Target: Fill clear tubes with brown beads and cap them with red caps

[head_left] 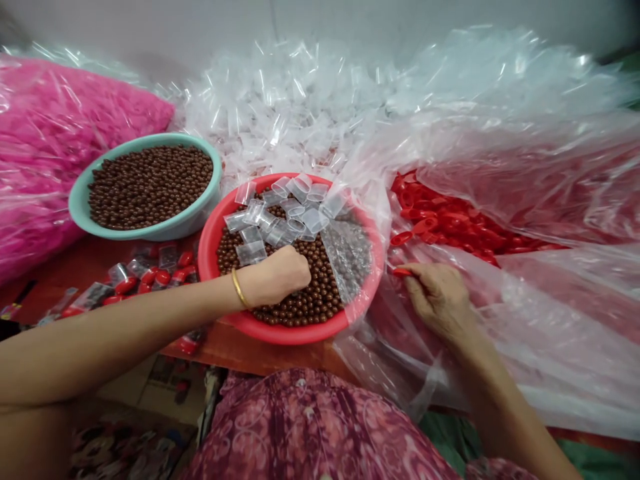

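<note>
My left hand (280,275), with a gold bangle at the wrist, is closed low over the brown balls (320,293) in a red basin (295,335). Its fingers curl out of sight, so anything inside them is hidden. Clear plastic tubes (273,220) lie heaped on the balls just beyond it. On the right, my right hand (440,297) pinches a small red plastic cap (401,272) between thumb and fingers. Many similar red caps (450,220) show through the opening of a clear plastic bag (540,293) beyond that hand.
A turquoise basin (145,233) of brown balls stands at the left. Filled tubes with red caps (163,277) lie on the table before it. A bag of pink pieces (75,127) bulges far left. Clear tubes (290,100) pile along the back. Bag film covers the red basin's right side.
</note>
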`<state>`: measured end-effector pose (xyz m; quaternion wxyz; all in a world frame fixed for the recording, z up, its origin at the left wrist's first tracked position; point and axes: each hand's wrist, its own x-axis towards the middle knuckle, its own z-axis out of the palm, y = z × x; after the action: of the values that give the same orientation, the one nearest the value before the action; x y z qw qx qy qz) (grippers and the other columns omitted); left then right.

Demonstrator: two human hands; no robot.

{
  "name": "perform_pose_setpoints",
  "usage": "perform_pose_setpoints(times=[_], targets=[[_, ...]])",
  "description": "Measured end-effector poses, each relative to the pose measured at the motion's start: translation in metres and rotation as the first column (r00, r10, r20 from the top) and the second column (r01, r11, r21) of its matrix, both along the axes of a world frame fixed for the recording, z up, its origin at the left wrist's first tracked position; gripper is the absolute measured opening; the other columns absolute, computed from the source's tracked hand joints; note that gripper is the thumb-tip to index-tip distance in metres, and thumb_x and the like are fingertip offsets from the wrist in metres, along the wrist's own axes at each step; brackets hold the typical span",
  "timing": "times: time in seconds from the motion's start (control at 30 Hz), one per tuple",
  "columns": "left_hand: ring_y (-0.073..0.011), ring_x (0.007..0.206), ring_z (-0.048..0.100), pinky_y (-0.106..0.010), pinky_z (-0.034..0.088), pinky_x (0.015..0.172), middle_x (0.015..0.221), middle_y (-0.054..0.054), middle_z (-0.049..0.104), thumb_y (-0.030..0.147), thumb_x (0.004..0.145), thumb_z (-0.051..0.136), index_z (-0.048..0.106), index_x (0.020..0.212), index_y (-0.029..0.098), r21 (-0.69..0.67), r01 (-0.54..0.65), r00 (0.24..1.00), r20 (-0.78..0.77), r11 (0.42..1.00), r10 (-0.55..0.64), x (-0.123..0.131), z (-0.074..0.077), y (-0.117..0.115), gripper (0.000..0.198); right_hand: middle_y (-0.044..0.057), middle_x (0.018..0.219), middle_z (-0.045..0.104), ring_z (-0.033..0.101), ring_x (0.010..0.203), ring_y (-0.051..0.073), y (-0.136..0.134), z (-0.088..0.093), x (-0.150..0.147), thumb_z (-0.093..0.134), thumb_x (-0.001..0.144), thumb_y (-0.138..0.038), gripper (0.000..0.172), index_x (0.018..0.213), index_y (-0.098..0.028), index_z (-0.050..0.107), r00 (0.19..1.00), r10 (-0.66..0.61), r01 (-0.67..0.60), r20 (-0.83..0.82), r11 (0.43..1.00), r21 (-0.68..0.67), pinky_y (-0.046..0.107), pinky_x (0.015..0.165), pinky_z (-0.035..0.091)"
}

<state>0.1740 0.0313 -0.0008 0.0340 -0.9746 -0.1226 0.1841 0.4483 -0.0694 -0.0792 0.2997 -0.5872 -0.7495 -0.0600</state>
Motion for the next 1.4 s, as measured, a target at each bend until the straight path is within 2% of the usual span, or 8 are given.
perform_pose_setpoints(times=[0.33, 0.5, 0.67, 0.8, 0.97, 1.07, 1.23, 1.4], targets=[[-0.0166, 0.069, 0.062, -0.024, 0.04, 0.058, 0.077, -0.005, 0.067, 0.024, 0.083, 0.057, 0.061, 0.081, 0.014, -0.217, -0.289, 0.953, 0.025, 0.932, 0.301, -0.028, 0.016, 0.019, 0.011, 0.005, 0.076, 0.07, 0.063, 0.072, 0.02, 0.0, 0.0, 0.001, 0.046, 0.088, -0.022, 0.018, 0.089, -0.023, 0.064, 1.0, -0.008, 0.008, 0.007, 1.0, 0.009, 0.035, 0.07, 0.044], [-0.0205, 0.066, 0.064, -0.028, 0.04, 0.055, 0.069, -0.011, 0.067, 0.002, 0.079, 0.045, 0.065, 0.069, 0.011, -0.019, -0.263, 0.965, -0.001, 0.965, 0.263, -0.001, 0.005, 0.009, 0.023, 0.004, 0.077, 0.07, 0.063, 0.071, 0.019, 0.001, 0.0, 0.0, 0.048, 0.087, -0.02, 0.016, 0.091, -0.022, 0.063, 1.0, 0.011, -0.011, 0.005, 0.999, 0.034, 0.034, 0.069, 0.044], [-0.0247, 0.079, 0.067, -0.031, 0.048, 0.065, 0.08, -0.014, 0.07, 0.003, 0.079, 0.047, 0.068, 0.079, 0.01, -0.163, -0.275, 0.944, 0.142, 0.948, 0.298, 0.022, -0.012, 0.008, 0.022, 0.005, 0.076, 0.07, 0.062, 0.069, 0.019, 0.001, 0.0, 0.0, 0.049, 0.087, -0.023, 0.015, 0.088, -0.022, 0.065, 0.999, -0.013, 0.013, -0.038, 1.0, 0.013, 0.036, 0.068, 0.044], [-0.0208, 0.085, 0.067, -0.03, 0.05, 0.075, 0.091, -0.007, 0.073, 0.018, 0.078, 0.059, 0.069, 0.095, 0.014, -0.547, -0.383, 0.752, 0.284, 0.744, 0.595, 0.007, -0.025, 0.022, 0.02, 0.005, 0.077, 0.07, 0.063, 0.068, 0.019, -0.003, 0.007, -0.001, 0.048, 0.087, -0.026, 0.017, 0.087, -0.023, 0.064, 0.988, -0.046, 0.041, -0.149, 0.999, -0.034, 0.035, 0.066, 0.048], [-0.0149, 0.086, 0.065, -0.028, 0.051, 0.079, 0.101, -0.007, 0.071, 0.026, 0.079, 0.061, 0.063, 0.105, 0.012, -0.878, -0.173, 0.521, 0.303, 0.446, 0.798, -0.017, -0.03, 0.021, 0.03, 0.003, 0.072, 0.069, 0.063, 0.059, 0.016, -0.006, 0.021, -0.015, 0.052, 0.085, -0.031, 0.013, 0.088, -0.023, 0.062, 0.88, -0.125, 0.038, -0.459, 0.98, -0.193, 0.031, 0.056, 0.052], [-0.0136, 0.087, 0.065, -0.028, 0.051, 0.081, 0.103, -0.01, 0.07, 0.023, 0.081, 0.058, 0.06, 0.103, 0.01, -0.928, -0.068, 0.491, 0.289, 0.367, 0.822, -0.023, -0.026, 0.013, 0.026, -0.001, 0.061, 0.063, 0.055, 0.046, 0.012, 0.003, 0.036, -0.032, 0.053, 0.084, -0.034, 0.015, 0.085, -0.022, 0.062, 0.77, -0.117, -0.091, -0.627, 0.953, -0.289, 0.025, 0.044, 0.047], [-0.0158, 0.091, 0.065, -0.031, 0.051, 0.084, 0.103, -0.008, 0.069, 0.02, 0.084, 0.055, 0.058, 0.105, 0.012, -0.782, -0.221, 0.575, 0.379, 0.583, 0.725, -0.032, -0.019, 0.008, 0.023, -0.002, 0.06, 0.06, 0.05, 0.047, 0.01, 0.022, 0.059, -0.053, 0.054, 0.083, -0.03, 0.013, 0.084, -0.021, 0.063, 0.812, -0.028, -0.186, -0.583, 0.934, -0.304, 0.023, 0.043, 0.04], [-0.0226, 0.086, 0.066, -0.034, 0.052, 0.074, 0.09, -0.014, 0.069, 0.007, 0.086, 0.043, 0.063, 0.093, 0.01, -0.27, -0.373, 0.842, 0.304, 0.888, 0.446, -0.026, -0.014, 0.002, 0.021, -0.001, 0.064, 0.062, 0.052, 0.052, 0.011, 0.022, 0.052, -0.052, 0.054, 0.082, -0.03, 0.014, 0.087, -0.021, 0.064, 0.828, -0.036, -0.168, -0.56, 0.936, -0.309, 0.024, 0.048, 0.041]])
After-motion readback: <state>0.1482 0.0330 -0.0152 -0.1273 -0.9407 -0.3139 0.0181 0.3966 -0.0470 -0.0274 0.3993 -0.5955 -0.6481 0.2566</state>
